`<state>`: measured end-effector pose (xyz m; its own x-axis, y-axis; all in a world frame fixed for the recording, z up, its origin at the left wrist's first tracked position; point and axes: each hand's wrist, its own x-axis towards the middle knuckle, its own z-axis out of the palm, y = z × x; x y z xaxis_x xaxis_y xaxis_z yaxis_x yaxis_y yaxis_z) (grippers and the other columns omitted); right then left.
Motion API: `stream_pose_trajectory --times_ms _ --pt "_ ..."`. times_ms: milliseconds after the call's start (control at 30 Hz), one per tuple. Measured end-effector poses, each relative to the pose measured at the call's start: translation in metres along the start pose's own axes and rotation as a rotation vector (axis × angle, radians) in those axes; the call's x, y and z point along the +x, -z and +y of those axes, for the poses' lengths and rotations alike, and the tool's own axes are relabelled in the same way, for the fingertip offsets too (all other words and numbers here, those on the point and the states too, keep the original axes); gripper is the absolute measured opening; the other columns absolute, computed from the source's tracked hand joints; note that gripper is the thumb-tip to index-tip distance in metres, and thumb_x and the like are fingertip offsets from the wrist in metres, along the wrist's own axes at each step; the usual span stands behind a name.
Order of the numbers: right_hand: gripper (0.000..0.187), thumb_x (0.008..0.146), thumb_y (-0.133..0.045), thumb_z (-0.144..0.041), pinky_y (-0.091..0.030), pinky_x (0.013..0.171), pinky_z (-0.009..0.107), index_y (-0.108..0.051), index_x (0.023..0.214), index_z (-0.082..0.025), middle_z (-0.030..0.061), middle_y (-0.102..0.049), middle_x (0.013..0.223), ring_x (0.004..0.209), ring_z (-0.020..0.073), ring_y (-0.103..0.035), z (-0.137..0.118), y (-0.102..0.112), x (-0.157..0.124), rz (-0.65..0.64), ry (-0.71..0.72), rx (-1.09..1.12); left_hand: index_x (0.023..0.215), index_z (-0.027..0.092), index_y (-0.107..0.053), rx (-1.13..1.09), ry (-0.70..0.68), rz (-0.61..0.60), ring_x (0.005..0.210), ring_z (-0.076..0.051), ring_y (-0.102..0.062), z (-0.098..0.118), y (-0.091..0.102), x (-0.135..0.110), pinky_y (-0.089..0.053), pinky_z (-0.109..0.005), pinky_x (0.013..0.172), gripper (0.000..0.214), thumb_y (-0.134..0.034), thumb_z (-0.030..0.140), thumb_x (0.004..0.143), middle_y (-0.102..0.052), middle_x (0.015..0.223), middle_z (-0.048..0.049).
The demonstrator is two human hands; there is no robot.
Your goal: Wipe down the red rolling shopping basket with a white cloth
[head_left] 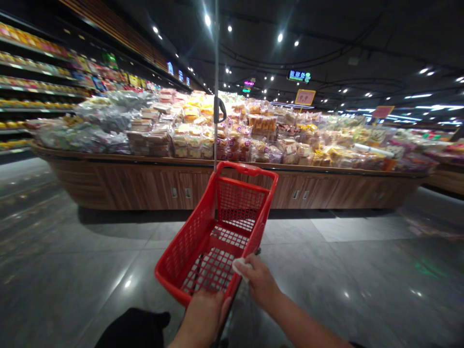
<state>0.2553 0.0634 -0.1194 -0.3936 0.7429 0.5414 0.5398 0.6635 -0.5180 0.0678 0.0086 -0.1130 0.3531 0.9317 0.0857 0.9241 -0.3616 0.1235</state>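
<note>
A red plastic shopping cart with lattice sides stands in front of me, its basket bare inside. My left hand is closed over the rim at the cart's near end. My right hand pinches a crumpled white tissue against the right-hand rim. The fingertips under the tissue are partly hidden. From the cart's far left corner rises a thin grey pole with a black loop-shaped grip on it.
Beyond the cart runs a long wood-panelled display counter heaped with bagged baked goods. Stocked shelves line the left side. Price signs stand above the goods. Grey tiled floor lies around the cart.
</note>
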Motion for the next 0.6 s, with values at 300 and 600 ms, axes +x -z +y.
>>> stream_pose_trajectory --times_ms 300,600 --pt "0.033 0.087 -0.045 -0.015 -0.047 0.074 0.027 -0.061 0.113 -0.027 0.0055 -0.052 0.095 0.083 0.0172 -0.054 0.005 -0.008 0.011 0.043 -0.071 -0.108 0.076 0.02 -0.062 0.025 -0.047 0.011 0.068 -0.024 -0.064 -0.01 -0.002 -0.013 -0.047 -0.036 0.064 0.041 -0.026 0.031 0.092 -0.069 0.071 -0.0069" --pt "0.047 0.077 -0.044 -0.004 -0.048 0.087 0.036 -0.057 0.118 -0.024 0.0055 -0.062 0.1 0.094 0.0198 -0.058 0.038 0.029 0.028 0.317 -0.169 -0.068 0.077 0.021 -0.06 0.044 -0.068 -0.059 0.069 -0.022 -0.063 -0.019 0.003 -0.022 -0.046 -0.036 0.068 0.04 -0.025 0.03 0.092 -0.069 0.074 -0.0054"
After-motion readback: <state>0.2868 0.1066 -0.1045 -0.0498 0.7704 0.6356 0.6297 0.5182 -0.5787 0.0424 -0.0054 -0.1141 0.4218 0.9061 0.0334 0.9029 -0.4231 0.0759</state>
